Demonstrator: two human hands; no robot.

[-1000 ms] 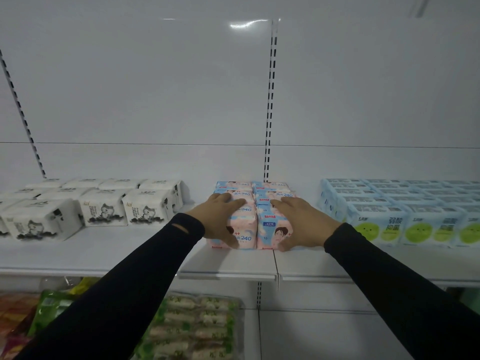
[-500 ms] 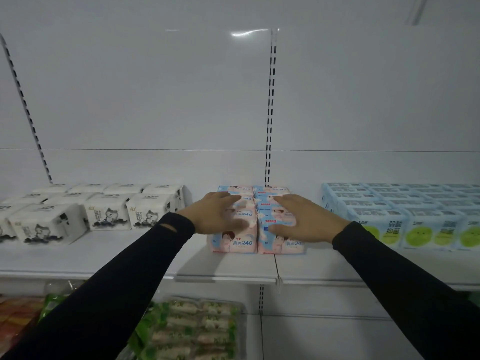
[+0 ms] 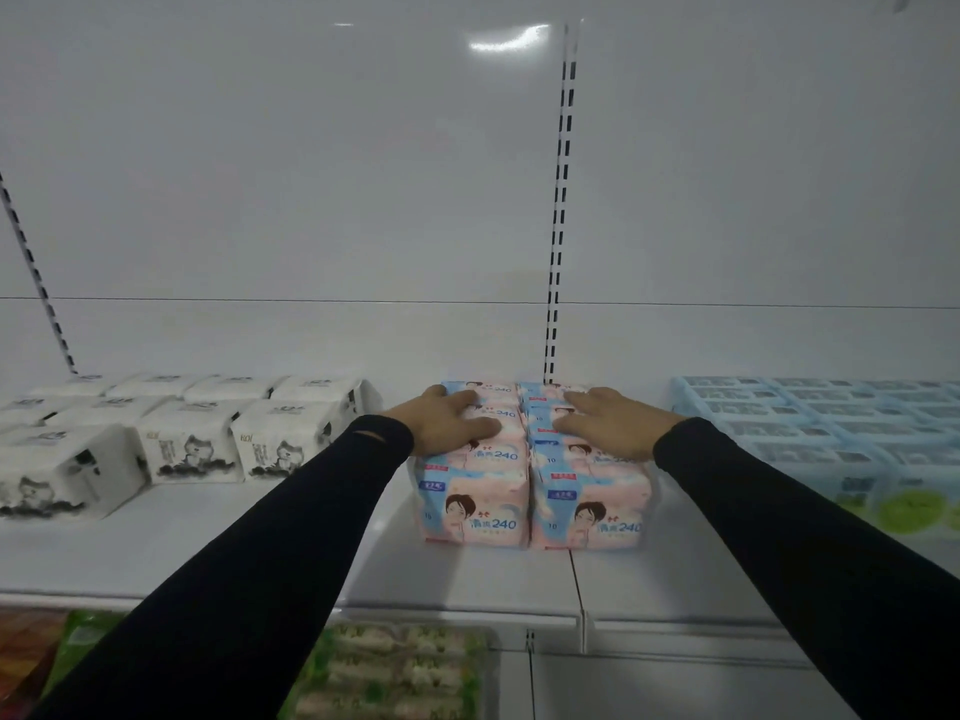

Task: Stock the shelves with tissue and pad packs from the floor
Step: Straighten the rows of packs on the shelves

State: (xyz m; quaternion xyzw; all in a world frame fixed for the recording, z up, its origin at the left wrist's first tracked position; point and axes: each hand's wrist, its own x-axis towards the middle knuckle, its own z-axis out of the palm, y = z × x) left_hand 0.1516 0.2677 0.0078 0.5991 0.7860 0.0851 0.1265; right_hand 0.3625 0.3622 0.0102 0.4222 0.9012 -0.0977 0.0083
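Pink and blue pad packs [image 3: 530, 504] stand in two rows, front to back, in the middle of the white shelf [image 3: 467, 579]. My left hand [image 3: 449, 420] lies flat on top of the left row, fingers stretched toward the back packs. My right hand [image 3: 615, 423] lies flat on top of the right row in the same way. Both front packs, printed with a face and "240", stand free in front of my wrists.
White tissue packs [image 3: 192, 444] with a cat print fill the shelf's left side. Light blue packs [image 3: 831, 433] with green circles fill the right. Green wrapped packs [image 3: 395, 667] lie on the lower shelf. A slotted upright [image 3: 558, 200] runs up the back panel.
Both hands have slid from the front packs back along the tops of the rows. The pad packs now sit deeper on the shelf.
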